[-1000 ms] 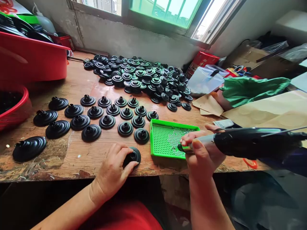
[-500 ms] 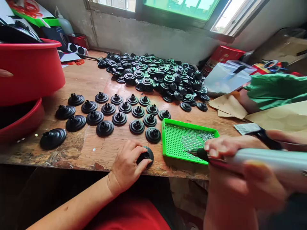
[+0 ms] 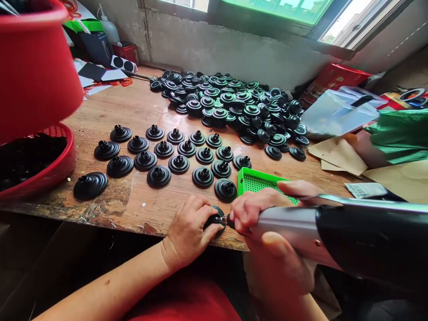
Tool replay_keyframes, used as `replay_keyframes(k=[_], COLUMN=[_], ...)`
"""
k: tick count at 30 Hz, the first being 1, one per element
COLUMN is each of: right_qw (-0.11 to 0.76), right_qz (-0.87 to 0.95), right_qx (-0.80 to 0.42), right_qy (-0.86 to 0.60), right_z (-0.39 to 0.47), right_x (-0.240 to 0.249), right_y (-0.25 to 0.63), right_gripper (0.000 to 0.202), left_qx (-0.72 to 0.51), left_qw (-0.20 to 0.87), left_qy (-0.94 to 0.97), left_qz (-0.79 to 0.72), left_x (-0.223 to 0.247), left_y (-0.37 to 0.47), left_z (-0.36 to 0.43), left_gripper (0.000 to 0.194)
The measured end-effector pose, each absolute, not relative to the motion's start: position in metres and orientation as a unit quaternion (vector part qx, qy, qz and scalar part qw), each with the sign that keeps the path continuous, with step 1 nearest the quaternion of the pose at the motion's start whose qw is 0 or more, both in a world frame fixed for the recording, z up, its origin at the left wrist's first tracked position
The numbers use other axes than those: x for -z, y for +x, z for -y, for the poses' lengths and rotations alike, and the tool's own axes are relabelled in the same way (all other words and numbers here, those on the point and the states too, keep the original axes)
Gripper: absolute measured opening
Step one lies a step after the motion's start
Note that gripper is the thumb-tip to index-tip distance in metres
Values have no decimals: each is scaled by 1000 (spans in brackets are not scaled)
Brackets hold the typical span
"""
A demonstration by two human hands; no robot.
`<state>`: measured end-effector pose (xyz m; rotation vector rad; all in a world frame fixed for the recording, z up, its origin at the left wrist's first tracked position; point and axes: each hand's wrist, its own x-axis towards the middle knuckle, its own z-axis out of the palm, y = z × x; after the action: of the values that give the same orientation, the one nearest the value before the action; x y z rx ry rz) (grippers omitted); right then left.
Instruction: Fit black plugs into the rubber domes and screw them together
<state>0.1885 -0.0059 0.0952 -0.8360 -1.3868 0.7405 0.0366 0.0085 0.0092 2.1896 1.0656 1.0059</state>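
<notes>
disc (image 3: 210, 221) is right at the counter's (image 3: 115, 102) front edge, left of the tray's (image 3: 256, 183) near left corner. left hand (image 3: 187, 232) is half curled, thumb on the near side of the rim and fingers on the far side, so yeah, it's pinned. right hand (image 3: 277, 246) is just to the right, wrapped snugly round a power driver (image 3: 347, 240). key bit imo: the driver's long axis runs sideways, roughly along the front edge, with its tip right at the disc's middle. can't tell if it's actually seated, or how flat the disc sits, fingers hide too much.
</notes>
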Motion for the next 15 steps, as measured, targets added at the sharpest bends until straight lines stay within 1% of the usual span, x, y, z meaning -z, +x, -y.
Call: replay_keyframes(k=[2,4,10,15], right_qw=[638,635,573,520], right_qz=[605,608,642,678], right_qx=[-318,-318,-300,-275], right_qy=[-356,-356,-411,-440], right_z=[4,3,5,6], right_x=[-92,-90,-82,-79], right_y=[187,186,196,200], right_gripper=[43,45,27,31], left_qx=[-369,-368,-366,-366], left_qw=[252,251,260,260], left_qy=[804,804,802,802], left_qz=[-392,-393,-395,-394], left_x=[-9,-9,-9,-10], left_y=[37,37,37,37], left_z=[-9,-9,-8,-8], left_gripper=[9,10,12,11])
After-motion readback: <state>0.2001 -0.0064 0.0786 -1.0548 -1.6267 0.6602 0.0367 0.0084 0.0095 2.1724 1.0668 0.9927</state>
